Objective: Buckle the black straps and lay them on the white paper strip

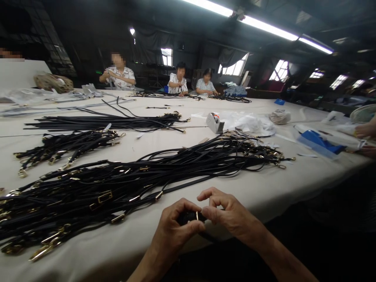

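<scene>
At table edge (pixel 279 197), left hand (pixel 173 229) grips black strap (pixel 185 217), right hand (pixel 232 213) apparently pinching it; white slip (pixel 108 126) illegible.

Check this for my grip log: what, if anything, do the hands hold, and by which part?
A black strap: the left hand holds it at its gold fitting. The right hand is close beside the fitting; whether it grips is unclear.

Beyond the grip, a tape dispenser (pixel 216 125) stands beside crumpled plastic sheeting (pixel 251 120); farther right, a fan (pixel 362 114); high above the grip, ceiling lights (pixel 268 28).
</scene>
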Demonstrator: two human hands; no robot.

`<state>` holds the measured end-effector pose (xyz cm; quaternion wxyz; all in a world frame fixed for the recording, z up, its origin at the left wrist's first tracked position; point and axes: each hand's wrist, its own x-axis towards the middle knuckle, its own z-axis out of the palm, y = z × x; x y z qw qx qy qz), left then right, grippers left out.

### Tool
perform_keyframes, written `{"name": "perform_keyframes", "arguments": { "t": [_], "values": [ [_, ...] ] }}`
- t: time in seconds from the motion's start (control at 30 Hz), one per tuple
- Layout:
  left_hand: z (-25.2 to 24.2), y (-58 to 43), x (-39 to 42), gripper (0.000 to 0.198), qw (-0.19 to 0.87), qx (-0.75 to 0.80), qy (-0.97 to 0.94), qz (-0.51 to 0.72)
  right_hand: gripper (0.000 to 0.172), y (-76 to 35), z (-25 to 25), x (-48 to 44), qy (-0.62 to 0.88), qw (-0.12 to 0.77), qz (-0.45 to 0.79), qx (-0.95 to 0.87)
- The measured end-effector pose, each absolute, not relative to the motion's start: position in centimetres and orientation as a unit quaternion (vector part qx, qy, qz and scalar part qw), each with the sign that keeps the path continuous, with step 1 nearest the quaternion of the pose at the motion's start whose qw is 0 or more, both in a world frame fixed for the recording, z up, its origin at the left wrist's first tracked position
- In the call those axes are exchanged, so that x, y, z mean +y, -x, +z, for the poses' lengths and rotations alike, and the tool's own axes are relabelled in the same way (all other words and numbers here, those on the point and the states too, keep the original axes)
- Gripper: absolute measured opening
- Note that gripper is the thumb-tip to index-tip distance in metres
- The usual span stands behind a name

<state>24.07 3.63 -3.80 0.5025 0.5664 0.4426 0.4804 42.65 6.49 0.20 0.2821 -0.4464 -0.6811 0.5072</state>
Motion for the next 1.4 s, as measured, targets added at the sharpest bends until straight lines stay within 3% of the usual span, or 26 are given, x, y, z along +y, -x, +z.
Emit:
{"name": "perform_keyframes", "arguments": {
  "t": [0.17,0.3,0.4,0.53,0.7,0.9,1.0,1.17,1.4],
  "values": [
    [-3.5,-24.4,3.7,0.01,0.479,0.477,-0.566,0.472,0.042,-41.0,-0.9,6.1,0.409,0.324,0.556,-0.647],
    [-3.7,-23.5,3.8,0.028,0.573,0.424,-0.532,0.457,0.038,-41.3,-1.2,6.4,0.411,0.326,0.55,-0.65],
    [-4.1,-22.9,3.7,0.021,0.623,0.404,-0.488,0.459,0.039,-41.9,-0.8,6.7,0.415,0.31,0.522,-0.678],
    [-4.5,-22.7,3.3,0.013,0.574,0.45,-0.509,0.457,0.037,-41.7,-0.2,6.7,0.417,0.297,0.49,-0.706],
    [-4.5,-23.0,3.0,0.013,0.479,0.483,-0.567,0.463,0.037,-40.3,-1.3,6.3,0.386,0.311,0.536,-0.683],
    [-4.4,-22.4,3.7,0.013,0.559,0.462,-0.52,0.452,0.039,-40.9,-1.8,6.7,0.385,0.294,0.555,-0.676],
    [-4.4,-22.2,4.2,0.022,0.604,0.414,-0.51,0.452,0.024,-41.7,-0.8,6.5,0.422,0.291,0.481,-0.711],
    [-4.4,-22.5,4.7,0.024,0.622,0.407,-0.486,0.459,0.021,-41.6,-0.6,5.9,0.427,0.305,0.347,-0.777],
    [-3.3,-21.8,4.5,0.027,0.42,0.483,-0.628,0.444,0.023,-42.1,-2.2,6.0,0.332,0.385,0.207,-0.836]
  ]
}}
